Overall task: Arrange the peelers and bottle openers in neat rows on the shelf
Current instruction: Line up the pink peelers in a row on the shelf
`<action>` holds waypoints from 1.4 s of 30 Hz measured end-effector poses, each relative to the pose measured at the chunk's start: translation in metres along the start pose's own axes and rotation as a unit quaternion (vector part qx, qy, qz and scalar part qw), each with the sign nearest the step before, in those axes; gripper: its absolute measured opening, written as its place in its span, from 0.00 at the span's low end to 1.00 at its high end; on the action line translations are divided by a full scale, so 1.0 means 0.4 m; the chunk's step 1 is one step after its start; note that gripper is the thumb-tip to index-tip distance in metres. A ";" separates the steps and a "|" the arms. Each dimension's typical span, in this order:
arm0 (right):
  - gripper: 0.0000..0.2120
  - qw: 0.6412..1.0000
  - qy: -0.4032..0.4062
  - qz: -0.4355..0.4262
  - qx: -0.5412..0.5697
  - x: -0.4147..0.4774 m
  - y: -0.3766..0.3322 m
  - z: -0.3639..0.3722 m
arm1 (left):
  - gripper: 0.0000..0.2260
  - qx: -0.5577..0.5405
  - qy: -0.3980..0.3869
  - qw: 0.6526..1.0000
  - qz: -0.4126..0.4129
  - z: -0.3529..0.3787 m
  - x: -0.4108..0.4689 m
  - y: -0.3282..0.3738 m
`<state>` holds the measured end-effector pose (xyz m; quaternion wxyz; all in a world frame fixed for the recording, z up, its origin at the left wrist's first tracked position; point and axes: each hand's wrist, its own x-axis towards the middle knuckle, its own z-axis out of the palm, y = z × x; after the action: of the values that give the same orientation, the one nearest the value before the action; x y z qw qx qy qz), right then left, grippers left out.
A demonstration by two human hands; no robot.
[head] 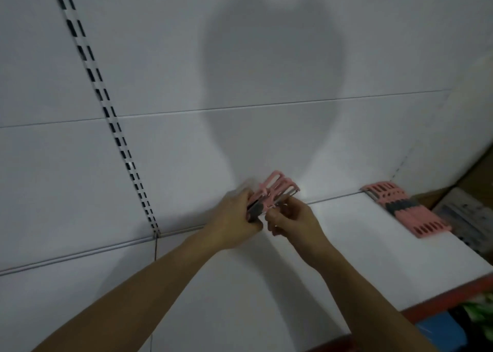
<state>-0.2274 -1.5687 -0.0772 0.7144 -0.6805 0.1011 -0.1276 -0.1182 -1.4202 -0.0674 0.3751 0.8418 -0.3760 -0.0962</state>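
Observation:
Above the back of the white shelf I hold a bunch of pink peelers with dark grip sections, their heads pointing up and right. My left hand grips the bunch by its handles. My right hand pinches the bunch from the right side. At the shelf's back right corner several more pink peelers lie side by side in a row. The picture is blurred, so single peelers in my hands are hard to tell apart.
A slotted upright rail runs down the white back panel on the left. The shelf has a red front edge. Grey packaged goods lie to the right of the shelf, with blue and green items below.

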 end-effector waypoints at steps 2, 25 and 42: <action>0.11 0.998 0.059 -0.020 -0.014 -0.004 -0.023 -0.009 | 0.13 -0.016 -0.002 1.000 0.006 0.037 0.027 0.037; 0.09 0.922 0.367 -0.053 0.112 -0.118 -0.141 -0.590 | 0.15 -0.385 -0.039 0.922 0.026 0.436 0.342 0.412; 0.21 0.882 0.337 -0.032 -0.329 -0.083 0.030 -0.710 | 0.07 -0.367 0.027 0.930 -0.010 0.590 0.453 0.287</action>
<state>-0.3488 -1.8264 -0.1054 0.3682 -0.7948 0.3505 -0.3316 -0.1609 -1.7299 -0.1301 0.6674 0.6510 -0.2959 -0.2081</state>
